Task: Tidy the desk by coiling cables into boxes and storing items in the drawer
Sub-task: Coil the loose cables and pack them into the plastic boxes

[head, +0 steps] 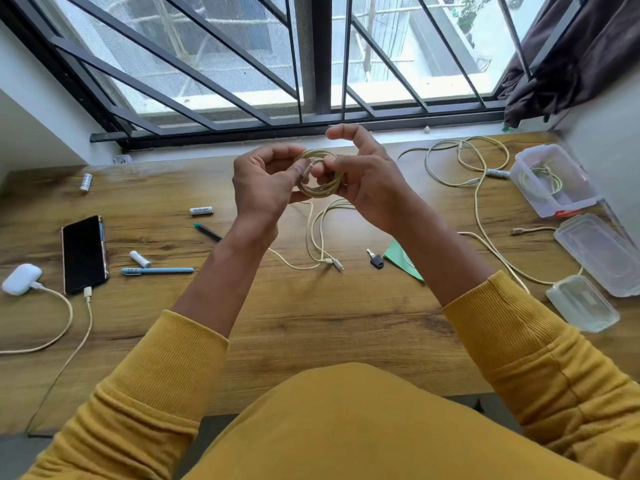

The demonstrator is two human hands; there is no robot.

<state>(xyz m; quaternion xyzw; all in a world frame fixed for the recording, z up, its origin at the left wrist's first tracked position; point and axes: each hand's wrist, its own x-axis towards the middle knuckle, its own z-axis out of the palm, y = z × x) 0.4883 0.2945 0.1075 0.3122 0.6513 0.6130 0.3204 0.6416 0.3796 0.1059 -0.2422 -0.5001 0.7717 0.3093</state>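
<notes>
Above the middle of the wooden desk I hold a pale yellow cable wound into a small coil. My left hand pinches the coil's left side with thumb and fingers. My right hand grips its right side, index finger raised above. The cable's loose tail hangs down to the desk and ends in a plug. A clear plastic box at the right holds another coiled cable. More yellow cable lies loose beside it.
Two clear lids or boxes lie at the right edge. A phone and white earbud case sit left, both plugged in. Batteries, two pens, a key and green paper lie around.
</notes>
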